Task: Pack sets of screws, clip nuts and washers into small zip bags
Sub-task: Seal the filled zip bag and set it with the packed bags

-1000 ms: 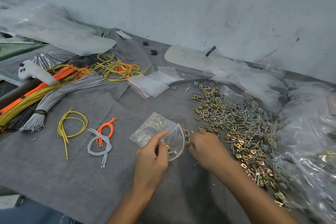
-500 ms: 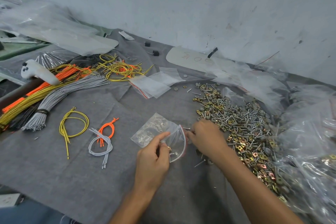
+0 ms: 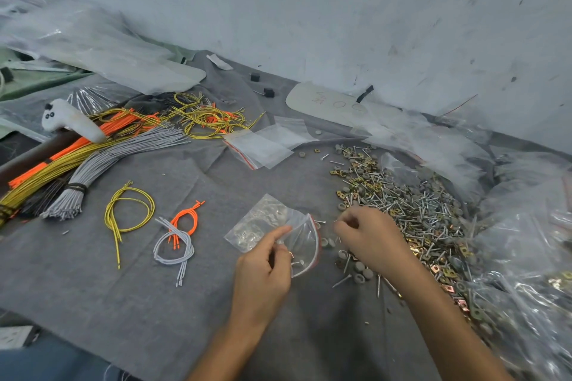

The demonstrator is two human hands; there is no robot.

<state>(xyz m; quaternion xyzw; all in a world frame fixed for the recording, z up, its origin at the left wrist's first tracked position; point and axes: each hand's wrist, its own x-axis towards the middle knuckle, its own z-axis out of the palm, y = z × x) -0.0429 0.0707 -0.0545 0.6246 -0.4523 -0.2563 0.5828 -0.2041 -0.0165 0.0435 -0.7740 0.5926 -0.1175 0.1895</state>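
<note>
Left hand point(image 3: 263, 275) pinches bag point(image 3: 272, 223) at red-striped mouth, holding it agape toward right. Bag lies on grey cloth point(image 3: 123, 294), screw point(image 3: 297, 263) inside. Right hand point(image 3: 371, 238) just beside mouth, at edge of hardware pile point(image 3: 411, 207); fingers curled, contents unclear.

Right hand point(image 3: 368, 238): one second ago its fingertips were at the mouth of the zip bag point(image 3: 263, 223). Half a second ago they had shifted to the mouth's upper edge. The hand now stands clear of the bag with a visible gap between them. It sits over the near edge of the hardware pile point(image 3: 414, 207), fingers curled (contents, if any, cannot be made out). Loose washers point(image 3: 360, 269) beneath the wrist, covered one second ago, are exposed.
</note>
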